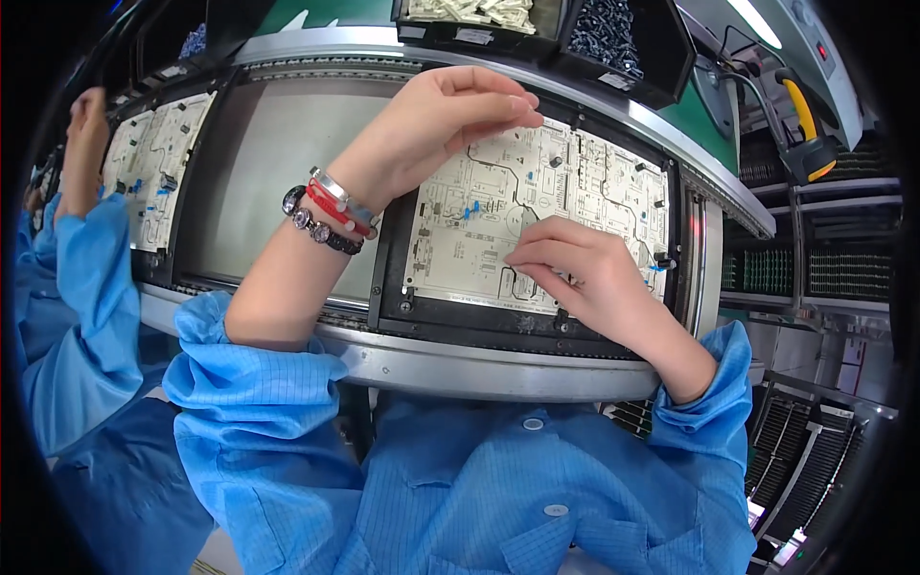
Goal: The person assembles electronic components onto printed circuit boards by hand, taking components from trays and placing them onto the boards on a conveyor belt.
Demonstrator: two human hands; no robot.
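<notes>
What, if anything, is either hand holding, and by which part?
Cannot tell: left hand and right hand are both over the board, fingertips close together, but nothing held can be made out.

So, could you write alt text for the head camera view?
A person's left hand and right hand are over a pale circuit board in a black frame. Open bins of small parts stand beyond; at left, a co-worker's hand is near another board.

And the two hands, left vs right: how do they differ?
Position: left hand is over the board's far edge; right hand is over its near half.
Wrist: left wears bracelets; right shows none.
Sleeve: left sits further up the forearm than right.
Shared: both ungloved, fingers bent, blue sleeves.
</notes>
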